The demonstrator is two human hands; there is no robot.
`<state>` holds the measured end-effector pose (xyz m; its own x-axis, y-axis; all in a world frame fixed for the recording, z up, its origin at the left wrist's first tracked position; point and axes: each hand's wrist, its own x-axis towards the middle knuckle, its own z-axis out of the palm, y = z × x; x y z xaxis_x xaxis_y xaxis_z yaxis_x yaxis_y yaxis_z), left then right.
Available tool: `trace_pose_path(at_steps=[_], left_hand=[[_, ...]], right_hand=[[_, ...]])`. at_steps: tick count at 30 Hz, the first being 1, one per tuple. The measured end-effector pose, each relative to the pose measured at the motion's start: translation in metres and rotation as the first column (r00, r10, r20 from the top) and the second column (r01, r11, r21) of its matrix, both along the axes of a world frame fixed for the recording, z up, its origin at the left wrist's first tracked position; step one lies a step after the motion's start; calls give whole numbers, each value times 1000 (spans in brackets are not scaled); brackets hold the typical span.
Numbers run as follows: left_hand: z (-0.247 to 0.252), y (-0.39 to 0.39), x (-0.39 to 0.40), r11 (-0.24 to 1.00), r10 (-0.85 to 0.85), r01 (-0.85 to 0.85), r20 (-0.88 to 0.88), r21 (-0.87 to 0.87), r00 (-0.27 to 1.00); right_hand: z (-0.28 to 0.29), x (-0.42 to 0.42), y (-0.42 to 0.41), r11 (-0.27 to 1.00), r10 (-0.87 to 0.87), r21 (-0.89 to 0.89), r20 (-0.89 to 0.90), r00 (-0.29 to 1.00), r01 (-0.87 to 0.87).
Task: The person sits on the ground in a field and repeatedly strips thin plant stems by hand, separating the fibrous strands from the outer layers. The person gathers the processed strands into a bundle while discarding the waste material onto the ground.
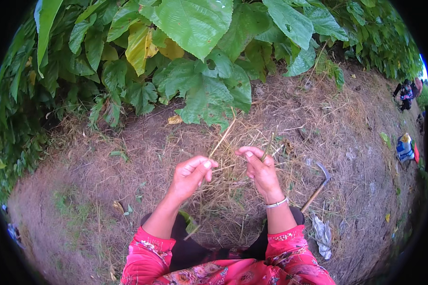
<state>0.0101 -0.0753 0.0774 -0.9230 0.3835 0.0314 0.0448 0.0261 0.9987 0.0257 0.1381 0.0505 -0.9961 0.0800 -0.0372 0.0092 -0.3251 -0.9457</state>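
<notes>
My left hand [193, 174] pinches a thin, pale dry stalk [224, 137] between thumb and fingers; the stalk slants up and to the right towards a large green leaf. My right hand [259, 167], with a silver bangle at the wrist, holds a short greenish stem [269, 144] that points upward. The two hands are apart, above a loose scatter of dry straw [232, 178] on the ground. A sickle [316, 192] with a curved metal blade and a wooden handle lies to the right of my right hand, its handle end near my knee.
Broad-leaved green plants [196, 85] hang over the ground ahead. A crumpled clear plastic bag [321, 237] lies at the right, below the sickle. Farther right are a blue and white bag [405, 149] and, beyond it, a person [406, 93] in dark floral clothing.
</notes>
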Motion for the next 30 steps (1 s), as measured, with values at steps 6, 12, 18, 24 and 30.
trace_pose_path(at_steps=[6, 12, 18, 24, 30], left_hand=[[-21, 22, 1, 977, -211, 210, 155, 23, 965], [-29, 44, -2, 999, -21, 25, -121, 26, 992], [-18, 63, 0, 996, 23, -58, -400, -74, 916], [-27, 69, -13, 995, 83, -70, -199, 73, 977], [-29, 55, -20, 961, 107, -130, 103, 243, 989]], right_hand=[[5, 4, 3, 997, 76, 6, -57, 996, -76], [-4, 8, 11, 979, 103, 191, -189, 976, -66], [-12, 15, 3, 920, -16, 387, -117, 993, 61], [-5, 21, 6, 924, 128, 374, -99, 987, -83], [-4, 24, 6, 957, 218, 209, -60, 974, -201]])
